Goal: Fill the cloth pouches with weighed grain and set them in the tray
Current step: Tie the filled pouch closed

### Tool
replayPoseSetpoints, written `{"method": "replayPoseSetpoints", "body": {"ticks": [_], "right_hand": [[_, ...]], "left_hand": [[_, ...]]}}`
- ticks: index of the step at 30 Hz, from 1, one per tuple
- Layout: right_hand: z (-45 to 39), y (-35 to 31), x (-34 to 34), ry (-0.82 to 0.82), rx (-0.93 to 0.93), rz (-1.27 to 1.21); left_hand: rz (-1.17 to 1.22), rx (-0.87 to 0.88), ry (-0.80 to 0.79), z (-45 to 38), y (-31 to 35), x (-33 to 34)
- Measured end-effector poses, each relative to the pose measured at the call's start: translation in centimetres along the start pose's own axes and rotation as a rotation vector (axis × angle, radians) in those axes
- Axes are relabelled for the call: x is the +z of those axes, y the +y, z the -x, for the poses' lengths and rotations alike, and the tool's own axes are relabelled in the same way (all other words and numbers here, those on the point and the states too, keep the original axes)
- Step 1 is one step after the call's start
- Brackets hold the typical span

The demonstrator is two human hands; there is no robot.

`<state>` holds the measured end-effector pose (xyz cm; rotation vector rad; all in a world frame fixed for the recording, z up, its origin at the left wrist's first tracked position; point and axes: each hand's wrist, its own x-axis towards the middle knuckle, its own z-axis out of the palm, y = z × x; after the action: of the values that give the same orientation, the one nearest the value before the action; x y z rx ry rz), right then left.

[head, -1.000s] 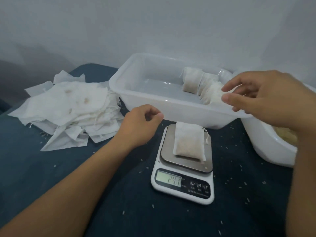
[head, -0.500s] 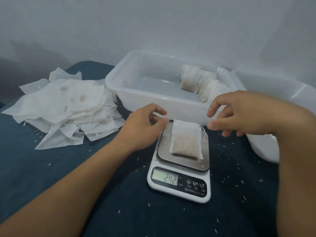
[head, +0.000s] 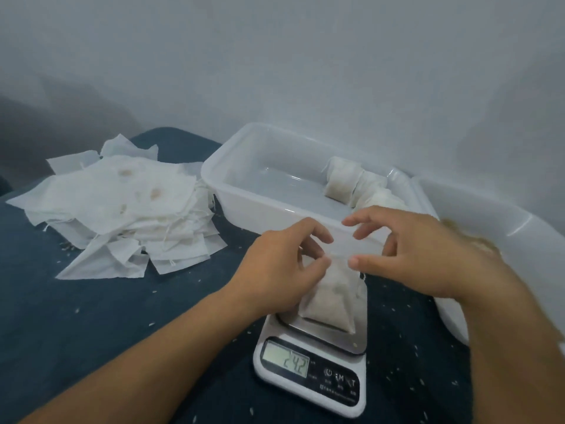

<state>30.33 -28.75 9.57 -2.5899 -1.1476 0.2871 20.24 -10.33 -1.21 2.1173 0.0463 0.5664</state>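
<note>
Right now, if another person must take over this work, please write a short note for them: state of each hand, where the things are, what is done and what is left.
Left hand: fingers curled at the top edge of the filled pouch; whether the grip is closed on it is not clear.
Right hand: fingers spread and relaxed over the same edge, holding nothing.
The pouch lies on the scale, whose display shows 242.
Done: several filled pouches stand in the right end of the tray.
Left: close this pouch, set it in the tray, then fill the empty pouches piled on the left. The grain tub is on the right.

Home workspace: kitchen scale (head: 312,359), blue-covered table (head: 91,316), bare wall (head: 275,71).
</note>
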Motion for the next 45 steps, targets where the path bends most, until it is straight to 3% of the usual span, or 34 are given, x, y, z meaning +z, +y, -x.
{"method": "replayPoseSetpoints", "body": {"ticks": [4,9,14,17,20,29,40,45], "right_hand": [[0.1,-0.7,0.5,-0.107,0.005,0.000],[0.3,-1.9,0.3,-0.014,-0.032,-0.029],[1.9,-3.3,-2.5,0.269,-0.078,-0.049],[0.7,-3.8,-5.2,0.461,-0.086,-0.063],[-2.6,-4.0,-7.3,0.510,-0.031,0.004],[-15.1,0.4,-4.1,0.344,0.172,0.201],[-21.6,3.9,-1.3,0.122,0.340,0.416],[-22.6,4.8,-1.3,0.173,0.441,0.441]], "left_hand": [[0.093,0.026,0.063,0.5,0.4,-0.5],[0.099,0.076,0.124,1.0,1.5,-0.8],[0.255,-0.021,0.301,1.5,2.1,-0.5],[0.315,-0.171,0.265,1.3,2.0,-0.3],[0.343,-0.250,0.228,1.3,1.6,0.1],[0.286,-0.260,0.185,0.8,1.0,0.1],[0.275,-0.282,0.193,0.1,0.5,0.4],[0.275,-0.297,0.172,-0.2,0.5,0.3]]}}
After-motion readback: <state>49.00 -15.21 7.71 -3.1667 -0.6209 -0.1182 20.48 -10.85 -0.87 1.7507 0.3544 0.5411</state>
